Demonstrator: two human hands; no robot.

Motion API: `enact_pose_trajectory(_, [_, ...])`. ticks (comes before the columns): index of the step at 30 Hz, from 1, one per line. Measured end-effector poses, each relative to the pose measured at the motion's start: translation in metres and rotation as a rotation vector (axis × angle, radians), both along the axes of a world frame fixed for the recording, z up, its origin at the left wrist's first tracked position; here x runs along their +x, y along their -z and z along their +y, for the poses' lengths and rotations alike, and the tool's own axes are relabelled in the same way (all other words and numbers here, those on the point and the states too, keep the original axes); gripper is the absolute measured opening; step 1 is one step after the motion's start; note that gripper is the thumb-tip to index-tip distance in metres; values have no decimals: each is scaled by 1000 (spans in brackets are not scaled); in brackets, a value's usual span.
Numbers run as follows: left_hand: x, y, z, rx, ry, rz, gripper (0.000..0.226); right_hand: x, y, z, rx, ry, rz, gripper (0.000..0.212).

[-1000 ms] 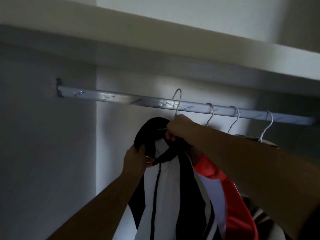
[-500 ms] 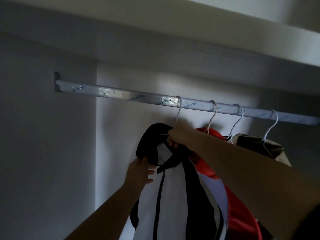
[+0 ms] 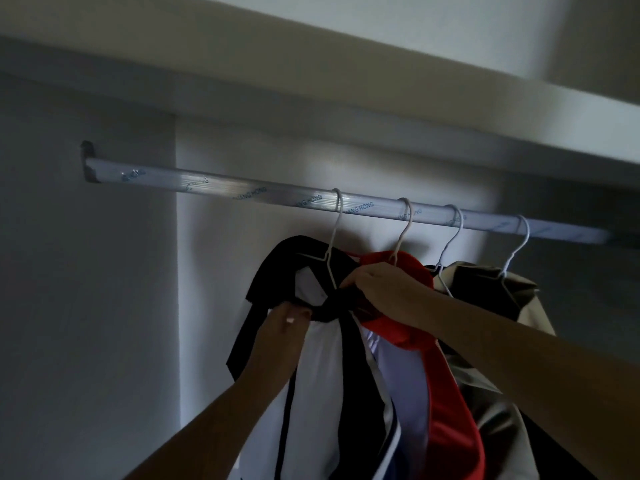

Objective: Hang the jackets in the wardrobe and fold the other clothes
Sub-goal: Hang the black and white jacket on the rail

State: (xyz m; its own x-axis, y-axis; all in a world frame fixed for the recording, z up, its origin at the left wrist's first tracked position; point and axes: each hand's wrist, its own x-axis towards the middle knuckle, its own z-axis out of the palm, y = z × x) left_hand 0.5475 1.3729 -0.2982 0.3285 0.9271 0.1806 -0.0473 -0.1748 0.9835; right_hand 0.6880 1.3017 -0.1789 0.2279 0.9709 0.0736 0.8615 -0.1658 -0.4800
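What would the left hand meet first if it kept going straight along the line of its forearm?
The left hand holds the black collar of the black-and-white jacket, so that comes first. Beyond it is probably the right hand, though depth is unclear.

Rail (image 3: 207, 188), left stretch: bare from the wall bracket (image 3: 88, 161) to the first hook (image 3: 337, 209); open to a hand from the front.
Above the rail: capped by the shelf (image 3: 346, 109); only a low gap between them.
Left: closed by the side wall (image 3: 86, 306).
Behind: closed by the back wall (image 3: 214, 289).
Below the bare stretch: open air down beside the black-and-white jacket (image 3: 322, 375).
Rail, right stretch: four hooks with short gaps between.
Below the hooks: packed; black-and-white jacket, red jacket (image 3: 446, 393) and tan jacket (image 3: 495, 431) pressed together.
Front approach: crossed by both forearms; left hand (image 3: 284, 327) and right hand (image 3: 384, 282) gripping the black-and-white collar.
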Motion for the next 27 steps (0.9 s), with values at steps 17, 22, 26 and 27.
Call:
enact_pose_trajectory(17, [9,35,34,-61,-59,390,26,-25,11,20,403,-132,-762,16])
enact_pose_trajectory(22, [31,37,35,-38,38,388,5,-24,20,28,481,-8,-633,5])
enact_pose_trajectory(26, [34,41,29,54,60,545,33,-13,22,23,511,65,-563,7])
enact_pose_trajectory(27, [34,42,27,42,75,537,36,-10,22,22,507,84,-569,8])
